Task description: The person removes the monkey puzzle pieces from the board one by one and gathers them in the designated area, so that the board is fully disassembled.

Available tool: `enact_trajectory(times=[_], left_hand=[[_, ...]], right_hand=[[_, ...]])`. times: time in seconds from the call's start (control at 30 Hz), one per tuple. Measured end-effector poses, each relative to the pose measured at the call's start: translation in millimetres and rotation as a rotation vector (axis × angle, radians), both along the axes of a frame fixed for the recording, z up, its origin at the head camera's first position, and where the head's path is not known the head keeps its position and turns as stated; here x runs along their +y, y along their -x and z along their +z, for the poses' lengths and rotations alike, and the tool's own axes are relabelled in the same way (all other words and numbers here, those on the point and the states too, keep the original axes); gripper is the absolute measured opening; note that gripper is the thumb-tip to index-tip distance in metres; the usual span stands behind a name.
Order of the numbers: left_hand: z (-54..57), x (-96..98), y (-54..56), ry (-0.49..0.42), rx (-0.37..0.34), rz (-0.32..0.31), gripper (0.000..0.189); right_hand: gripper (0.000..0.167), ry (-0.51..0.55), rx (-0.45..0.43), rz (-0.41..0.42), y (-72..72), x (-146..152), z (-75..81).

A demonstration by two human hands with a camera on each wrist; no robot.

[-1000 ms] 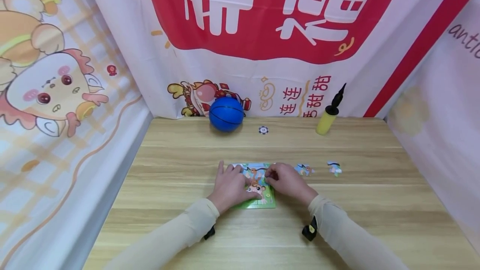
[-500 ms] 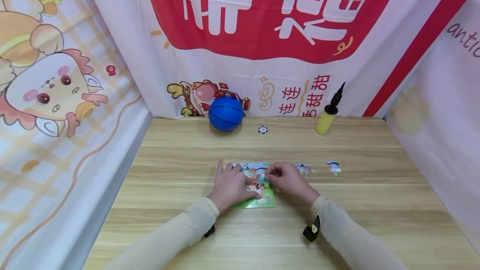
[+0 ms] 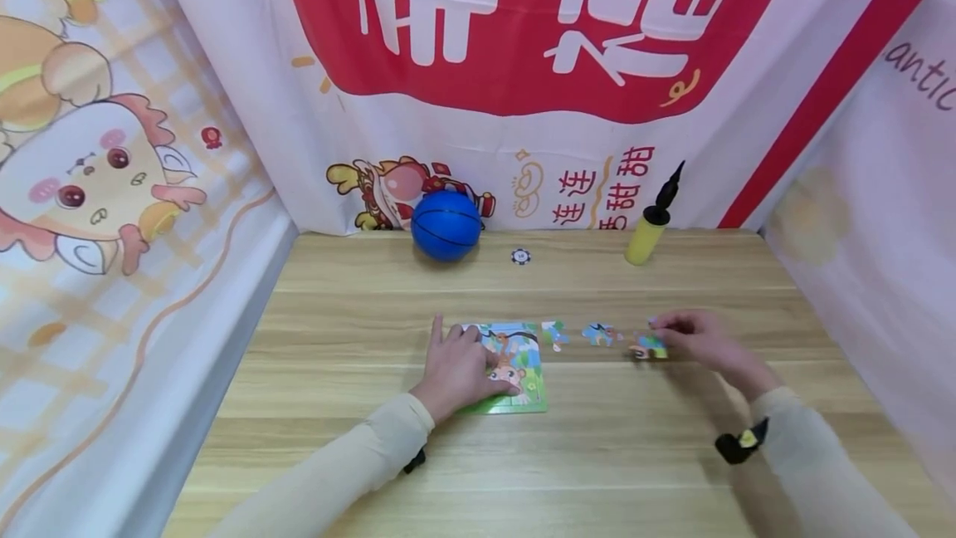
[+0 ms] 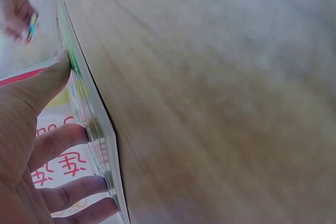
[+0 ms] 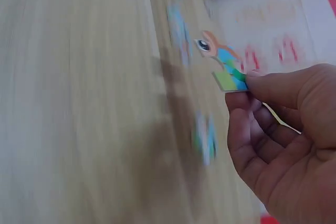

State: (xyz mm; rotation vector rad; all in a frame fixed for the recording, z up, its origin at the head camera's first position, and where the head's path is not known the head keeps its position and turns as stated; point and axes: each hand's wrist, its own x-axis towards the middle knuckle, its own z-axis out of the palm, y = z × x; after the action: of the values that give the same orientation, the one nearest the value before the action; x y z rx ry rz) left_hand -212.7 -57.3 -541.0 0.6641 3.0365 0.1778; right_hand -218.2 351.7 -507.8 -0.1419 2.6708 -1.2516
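Note:
In the head view my left hand (image 3: 459,368) lies over the left part of a jigsaw puzzle board (image 3: 534,407), a picture of a cartoon animal with a green border. The left wrist view has its spread fingers (image 4: 79,190) and thumb touching the board's face. Off to the right, my right hand (image 3: 705,345) pinches a puzzle piece (image 5: 228,66) between thumb and fingers, held above the table. That piece carries a dark eye, blue and green. Two loose puzzle pieces lie between the board and this hand, a near one (image 3: 554,335) and a farther one (image 3: 600,334).
One more puzzle piece (image 5: 205,139) lies below the right hand, blurred in the right wrist view. At the table's back stand a blue ball (image 3: 446,227) and a yellow hand pump (image 3: 646,239), with a round chip (image 3: 520,256) between them. Printed cloth hangs behind and on both sides.
My right hand has left the board's right edge and moved right, now carrying the puzzle piece. A loose piece beside the board, hidden before, has come into view. My left hand stays put.

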Motion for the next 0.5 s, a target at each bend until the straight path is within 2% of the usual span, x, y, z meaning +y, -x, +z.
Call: enact_trajectory(times=[0.1, 0.2, 0.5], left_hand=[[-3.0, -0.2, 1.3, -0.017, 0.009, -0.013, 0.068], [-4.8, 2.5, 4.1, -0.035, 0.01, -0.021, 0.069], [1.7, -1.2, 3.0, 0.009, -0.01, -0.018, 0.061]], right_hand=[[0.028, 0.017, -0.077, -0.016, -9.5, 37, -3.8], [0.028, 0.034, -0.134, -0.021, -19.0, 56, -9.6], [0.026, 0.021, -0.15, -0.023, -22.0, 53, -24.8]])
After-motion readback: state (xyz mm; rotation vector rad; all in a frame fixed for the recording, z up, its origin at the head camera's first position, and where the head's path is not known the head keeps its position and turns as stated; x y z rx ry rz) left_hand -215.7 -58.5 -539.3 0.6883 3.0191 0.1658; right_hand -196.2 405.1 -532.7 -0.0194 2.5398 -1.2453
